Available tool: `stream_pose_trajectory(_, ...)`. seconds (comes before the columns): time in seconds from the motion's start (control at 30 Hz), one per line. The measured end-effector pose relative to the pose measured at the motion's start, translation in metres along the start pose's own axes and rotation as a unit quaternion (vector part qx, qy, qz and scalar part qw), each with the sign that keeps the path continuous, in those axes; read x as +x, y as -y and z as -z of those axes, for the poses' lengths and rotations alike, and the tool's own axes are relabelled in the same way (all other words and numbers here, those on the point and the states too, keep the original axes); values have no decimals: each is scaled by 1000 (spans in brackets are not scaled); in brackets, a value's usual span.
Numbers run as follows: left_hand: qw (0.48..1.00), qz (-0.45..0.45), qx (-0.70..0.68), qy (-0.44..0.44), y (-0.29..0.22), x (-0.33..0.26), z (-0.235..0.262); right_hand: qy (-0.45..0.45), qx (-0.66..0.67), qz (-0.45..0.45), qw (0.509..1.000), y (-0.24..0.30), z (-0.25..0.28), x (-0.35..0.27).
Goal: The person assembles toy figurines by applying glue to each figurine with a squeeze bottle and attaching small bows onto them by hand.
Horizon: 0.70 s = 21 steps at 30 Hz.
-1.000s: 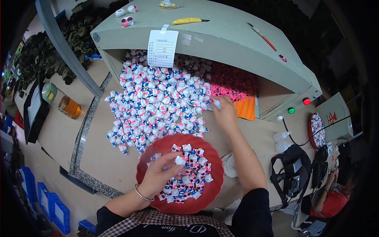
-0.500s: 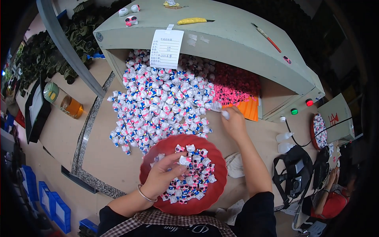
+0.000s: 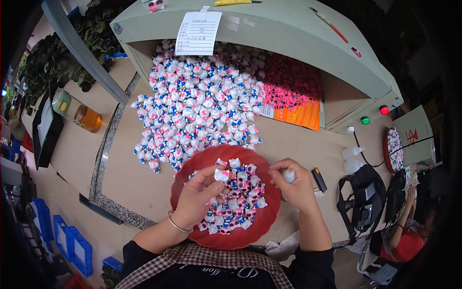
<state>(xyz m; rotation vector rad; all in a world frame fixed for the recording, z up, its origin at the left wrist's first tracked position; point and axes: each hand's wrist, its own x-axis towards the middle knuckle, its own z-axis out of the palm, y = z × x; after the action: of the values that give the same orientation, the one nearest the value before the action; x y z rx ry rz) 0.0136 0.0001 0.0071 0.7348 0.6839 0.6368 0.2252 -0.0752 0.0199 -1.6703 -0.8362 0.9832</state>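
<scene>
— Head view: what do the hands have?
— Left hand (image 3: pixel 199 195) pinches one small white figurine (image 3: pixel 221 175) between thumb and fingers over the red bowl (image 3: pixel 180 180) on the bench (image 3: pixel 130 188). Right hand (image 3: pixel 294 185) is clenched round a small white piece (image 3: pixel 288 176) beside the bowl.
— How will it handle?
— Probably light, hard, slightly slick; best pinched across the body. The big pile (image 3: pixel 197 106) lies just behind.
</scene>
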Motion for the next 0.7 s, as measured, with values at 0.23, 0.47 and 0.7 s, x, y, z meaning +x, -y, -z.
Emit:
stream_pose_trajectory(0.23,997,-23,-70,-23,0,0,3,69,-396,194,895,-9,-29,-12)
stream_pose_trajectory(0.47,992,-47,-106,-54,0,0,8,116,-500,174,841,-15,-41,-3)
stream_pose_trajectory(0.7,990,-64,-89,-85,-3,0,6,66,-286,200,935,6,-20,-2)
